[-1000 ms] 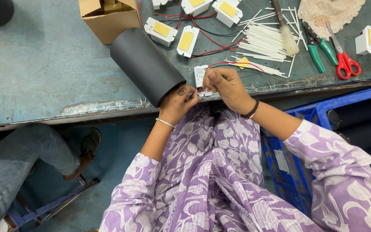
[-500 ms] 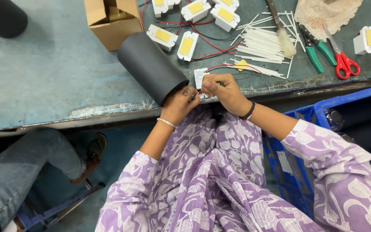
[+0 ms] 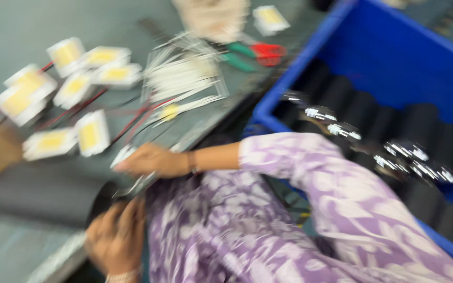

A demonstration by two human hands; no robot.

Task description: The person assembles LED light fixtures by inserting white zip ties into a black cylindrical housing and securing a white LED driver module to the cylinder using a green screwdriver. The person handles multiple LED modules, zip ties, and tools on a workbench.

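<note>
Head view, blurry: both hands, left hand (image 3: 115,238) and right hand (image 3: 150,160), meet at the black tube's (image 3: 43,202) open end, lower left; their grip cannot be told.

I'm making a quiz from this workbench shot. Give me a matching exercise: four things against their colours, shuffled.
Things:
1. crate
2. tube at the left hand
3. scissors handles
4. sleeve of the right hand

Colours:
A. red
B. purple with white pattern
C. blue
D. black

Pairs: 1-C, 2-D, 3-A, 4-B
</note>
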